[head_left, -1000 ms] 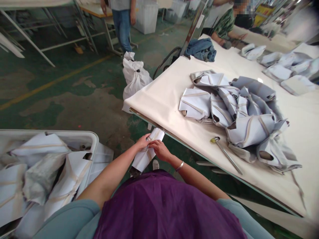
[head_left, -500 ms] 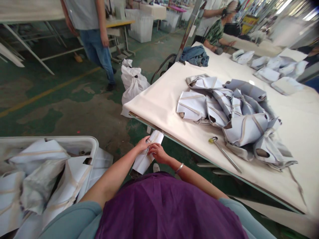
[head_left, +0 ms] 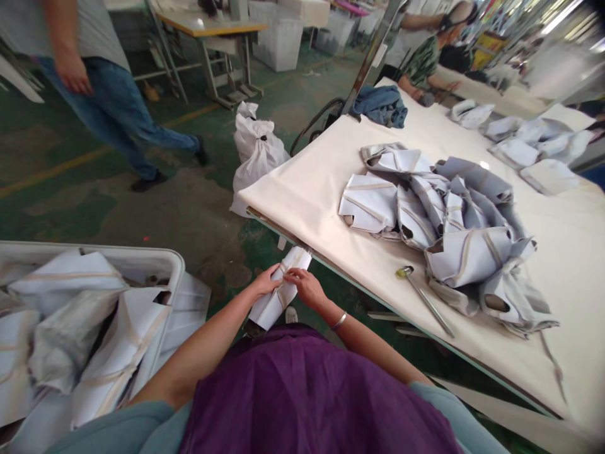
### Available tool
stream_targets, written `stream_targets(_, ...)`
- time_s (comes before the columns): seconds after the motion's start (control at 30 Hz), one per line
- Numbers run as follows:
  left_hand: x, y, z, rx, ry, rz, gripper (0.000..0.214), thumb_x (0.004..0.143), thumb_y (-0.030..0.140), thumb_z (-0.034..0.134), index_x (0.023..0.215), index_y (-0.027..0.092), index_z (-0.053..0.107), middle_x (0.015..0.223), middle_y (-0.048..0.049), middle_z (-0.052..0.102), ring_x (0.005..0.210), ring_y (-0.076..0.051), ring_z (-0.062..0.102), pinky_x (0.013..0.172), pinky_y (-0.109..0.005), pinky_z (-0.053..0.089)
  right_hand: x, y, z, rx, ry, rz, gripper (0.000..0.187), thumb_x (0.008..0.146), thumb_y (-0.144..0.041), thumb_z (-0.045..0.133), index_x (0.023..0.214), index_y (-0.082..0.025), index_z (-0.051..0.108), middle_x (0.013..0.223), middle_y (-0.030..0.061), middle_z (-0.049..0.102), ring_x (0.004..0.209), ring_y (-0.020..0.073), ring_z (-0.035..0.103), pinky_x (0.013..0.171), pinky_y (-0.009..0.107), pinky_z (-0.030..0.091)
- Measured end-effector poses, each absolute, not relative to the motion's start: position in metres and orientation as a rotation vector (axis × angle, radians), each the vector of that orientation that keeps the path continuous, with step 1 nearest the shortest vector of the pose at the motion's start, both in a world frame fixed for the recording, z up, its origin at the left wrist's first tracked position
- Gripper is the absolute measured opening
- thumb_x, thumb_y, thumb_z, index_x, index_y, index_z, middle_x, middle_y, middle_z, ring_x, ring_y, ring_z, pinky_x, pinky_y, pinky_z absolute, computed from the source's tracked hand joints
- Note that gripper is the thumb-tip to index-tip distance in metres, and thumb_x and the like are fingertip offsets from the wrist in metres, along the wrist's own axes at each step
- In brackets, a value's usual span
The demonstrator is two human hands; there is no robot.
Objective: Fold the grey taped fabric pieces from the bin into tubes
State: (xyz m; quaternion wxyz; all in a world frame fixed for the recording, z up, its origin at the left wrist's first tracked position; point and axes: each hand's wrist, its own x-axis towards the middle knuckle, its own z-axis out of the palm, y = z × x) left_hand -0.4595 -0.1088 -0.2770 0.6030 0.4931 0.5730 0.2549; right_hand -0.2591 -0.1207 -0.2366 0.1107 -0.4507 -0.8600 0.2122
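Note:
A white, roll-shaped bundle (head_left: 267, 310) with beige bands across it lies slanted between my body and the table's near edge. My left hand (head_left: 265, 281) grips its left side, the thumb laid over the top. At the middle of the bundle, my right hand (head_left: 306, 287) has its bent fingers pressed together at a beige band (head_left: 285, 277). What exactly the fingertips pinch is too small to make out. A bracelet circles my right wrist. The bundle's far end touches or nearly touches the table edge; I cannot tell which.
Similar white bundles (head_left: 368, 203) are heaped on the pale-covered table (head_left: 302, 195), near a metal rod tool (head_left: 429, 306) with a yellowish head. More fill a white bin (head_left: 177, 261) at my left. White sacks (head_left: 259, 151) stand beyond the table corner. A person (head_left: 108, 101) walks at the left.
The walking person has moved left and nearer. My right hand's fingers have shifted slightly up along the band; my left hand still holds the bundle. The view has turned a little.

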Motion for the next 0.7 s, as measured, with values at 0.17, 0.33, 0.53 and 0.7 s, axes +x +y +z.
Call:
stream_targets(0.17, -0.466, -0.112, -0.262, 1.267, 1.326, 0.462, 0.09, 0.059, 0.015, 0.07, 0.144, 0.014, 0.039, 0.141, -0.0131, 0.052, 0.127, -0.03, 0.051, 0.109, -0.04, 0.037, -0.254, -0.114, -0.229, -1.253, -2.707, 0.539, 0.047, 0.089, -0.01, 0.047, 0.129, -0.032, 0.059, 0.133, 0.0037, 0.056, 0.108, 0.0194, 0.055, 0.094, 0.034, 0.044)
stream_targets(0.33, -0.47, -0.127, -0.247, 1.284, 1.357, 0.348, 0.091, 0.062, 0.013, 0.064, 0.147, 0.013, 0.034, 0.133, -0.0127, 0.059, 0.115, -0.03, 0.058, 0.097, -0.037, 0.047, -0.262, -0.122, -0.222, -1.325, -2.604, 0.506, 0.043, 0.09, -0.01, 0.046, 0.124, -0.03, 0.063, 0.128, 0.0042, 0.06, 0.106, 0.0197, 0.056, 0.096, 0.036, 0.043)
stream_targets(0.53, -0.47, -0.126, -0.243, 1.207, 1.298, 0.366, 0.08, 0.063, 0.017, 0.064, 0.141, 0.019, 0.046, 0.129, -0.0057, 0.063, 0.115, -0.028, 0.059, 0.095, -0.035, 0.048, -0.275, -0.145, -0.222, -1.056, -2.654, 0.631, 0.037, 0.088, -0.01, 0.05, 0.12, -0.023, 0.064, 0.12, 0.0065, 0.065, 0.11, 0.0206, 0.056, 0.099, 0.036, 0.043)
stream_targets(0.7, -0.474, -0.126, -0.245, 1.136, 1.158, 0.398, 0.081, 0.065, 0.028, 0.068, 0.142, 0.016, 0.044, 0.13, -0.0077, 0.062, 0.117, -0.028, 0.058, 0.097, -0.036, 0.048, -0.26, -0.157, -0.233, -0.975, -2.779, 0.542, 0.05, 0.088, -0.009, 0.051, 0.135, -0.027, 0.051, 0.135, 0.0073, 0.057, 0.128, 0.0214, 0.047, 0.114, 0.046, 0.028)
